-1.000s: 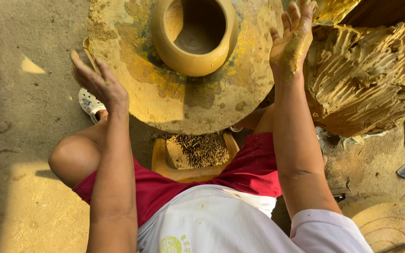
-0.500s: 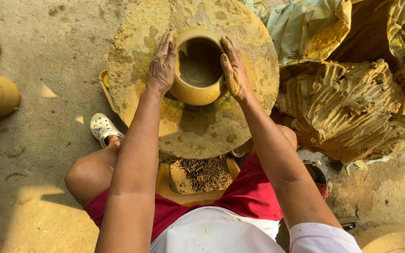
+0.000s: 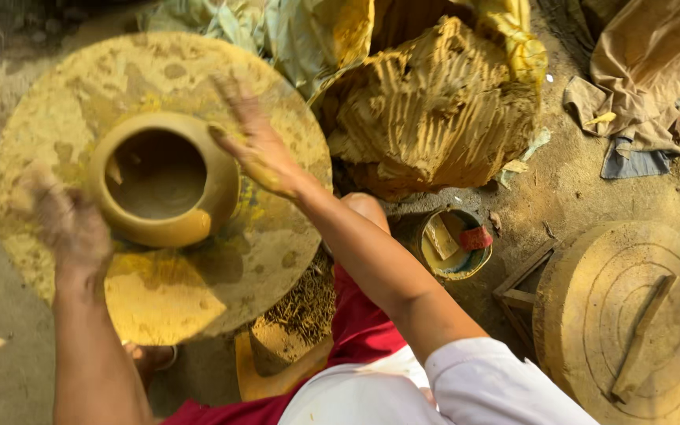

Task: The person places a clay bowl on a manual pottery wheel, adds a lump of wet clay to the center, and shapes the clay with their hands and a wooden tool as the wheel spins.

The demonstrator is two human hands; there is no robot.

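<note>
Two clay-smeared hands frame a round, wide-mouthed pot of wet yellow clay (image 3: 163, 179), which sits at the centre of a large, mud-caked potter's wheel disc (image 3: 198, 291) in the left half of the frame. We see our left hand (image 3: 64, 220) at the pot's left side, fingers loosely spread and blurred; it grips nothing, and we cannot tell whether it touches the pot's wall. Our right hand (image 3: 257, 145) lies over the pot's right rim, open with fingers stretched toward the upper left, its edge close against the clay, grasping nothing.

Just right of the wheel, at upper centre, stands a big ridged lump of raw yellow clay (image 3: 434, 110) partly wrapped in crumpled plastic sheeting (image 3: 316, 39). Below that lump, on the dirt floor, sits a small round bowl of muddy water (image 3: 454, 244) with a red scrap at its rim. At lower right lies a second round clay-coated disc (image 3: 631, 315) with a flat wooden stick (image 3: 643, 338) resting on it. Brown and grey cloth (image 3: 647, 71) is heaped in the upper right corner. Our red shorts (image 3: 364, 330) and white shirt sleeve (image 3: 497, 386) fill the bottom centre.
</note>
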